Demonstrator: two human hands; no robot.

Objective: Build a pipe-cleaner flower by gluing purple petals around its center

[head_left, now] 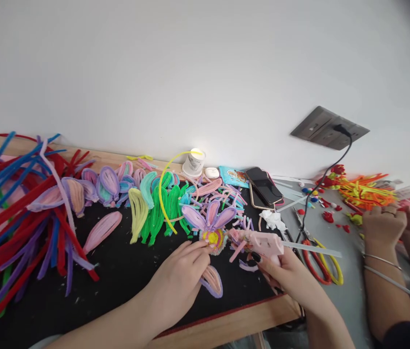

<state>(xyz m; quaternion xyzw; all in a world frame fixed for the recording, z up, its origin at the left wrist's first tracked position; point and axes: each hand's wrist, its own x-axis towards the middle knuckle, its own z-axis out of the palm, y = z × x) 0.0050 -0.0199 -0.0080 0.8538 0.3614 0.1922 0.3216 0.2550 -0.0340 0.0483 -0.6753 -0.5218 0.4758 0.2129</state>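
My left hand is closed on a pipe cleaner flower with a yellow coiled centre and lilac-edged petals spread at its top. A loose-looking lilac and peach petal shows just below those fingers; whether it is joined to the flower I cannot tell. Wrapped round a pink glue gun is my right hand, with a clear glue stick jutting from the gun's back. The gun's nozzle points left, close to the flower's right edge. Short pipe cleaner pieces lie under the gun.
Red, blue and purple pipe cleaners fill the left. Green looped leaves, a paper cup and phones line the back. Scissors lie right, beneath a black cord from a wall socket. Another person's hands work far right.
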